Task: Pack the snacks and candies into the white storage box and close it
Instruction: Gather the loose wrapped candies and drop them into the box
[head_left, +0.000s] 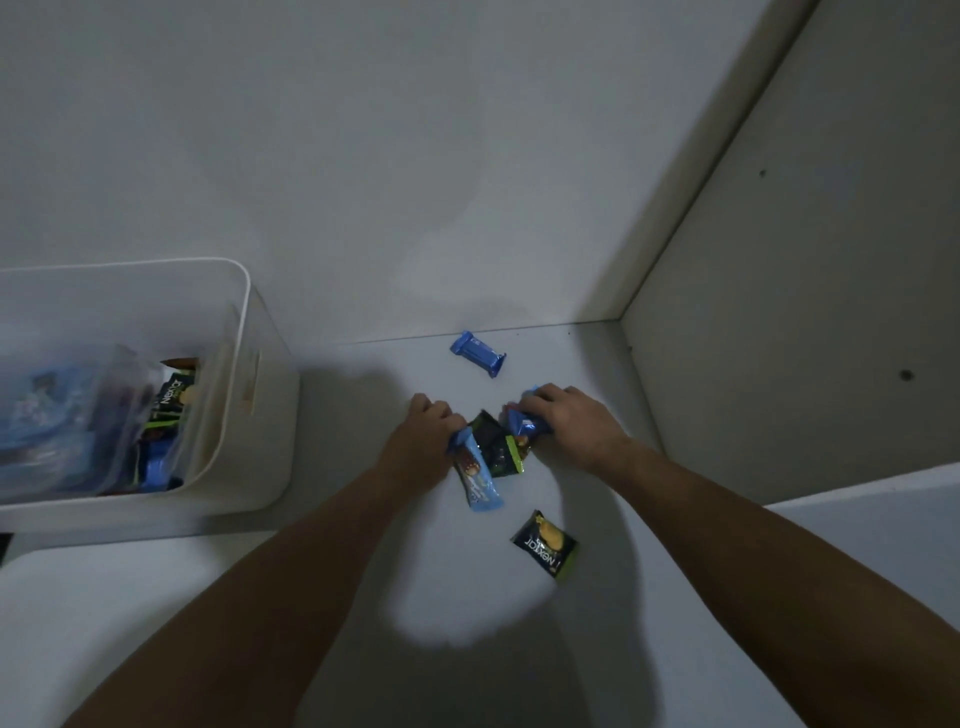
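White shelf (597, 467): both hands clasp snack packets, left hand (423, 441), right hand (566, 415); loose blue bar (478, 354) beyond.

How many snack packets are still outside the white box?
5: blue bar at the back, light-blue bar in left hand, blue packet under right hand, dark packet between, Nextar packet nearest. Others may be hidden.

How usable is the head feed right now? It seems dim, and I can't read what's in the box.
Head view: dim overall, with broad soft shadows of the arms across the white surface; the white storage box contents on the left are smeared and blurred; wide-angle bending curves the wall edges; the left hand, right hand and black Nextar packet near centre stay fairly sharp; no glare.
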